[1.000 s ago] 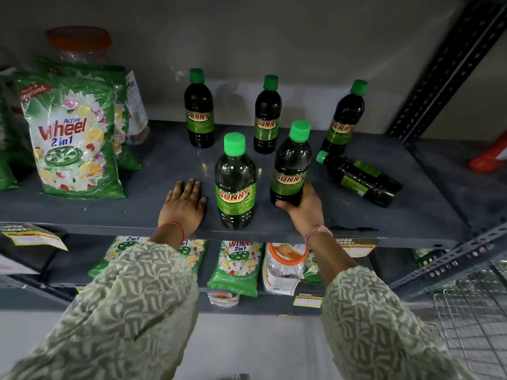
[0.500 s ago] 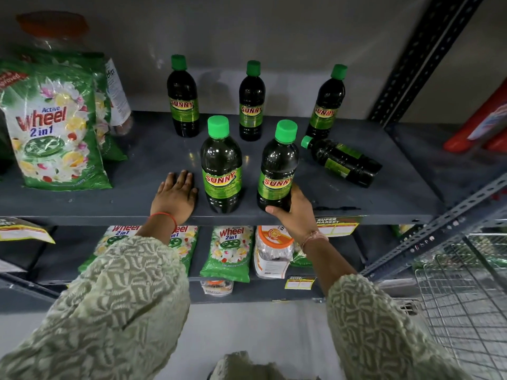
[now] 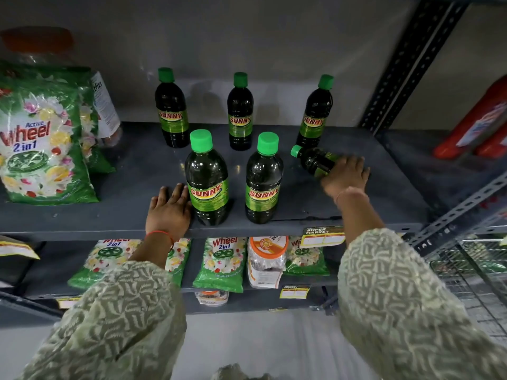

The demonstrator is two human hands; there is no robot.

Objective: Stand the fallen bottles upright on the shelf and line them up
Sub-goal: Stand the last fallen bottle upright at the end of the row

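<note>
Dark green-capped "Sunny" bottles stand on the grey shelf [image 3: 131,171]. Three are upright at the back: left [image 3: 171,111], middle [image 3: 240,113], right [image 3: 315,116]. Two more are upright near the front edge: left [image 3: 207,182], right [image 3: 263,182]. One fallen bottle [image 3: 312,159] lies on its side at the right, cap pointing left. My right hand [image 3: 346,175] is closed over its body and hides its lower half. My left hand [image 3: 170,207] rests flat on the shelf, fingers together, touching the front left bottle's base.
Green "Wheel" detergent bags [image 3: 41,144] and an orange-lidded jar [image 3: 38,45] fill the shelf's left end. More bags and a jar [image 3: 266,259] sit on the shelf below. Red bottles [image 3: 477,124] lie at the right. A slotted upright post [image 3: 411,58] and a wire basket [image 3: 472,275] flank the right side.
My right hand let go of the front right bottle, which stays upright, and moved right onto the fallen bottle. My left hand has stayed flat on the shelf.
</note>
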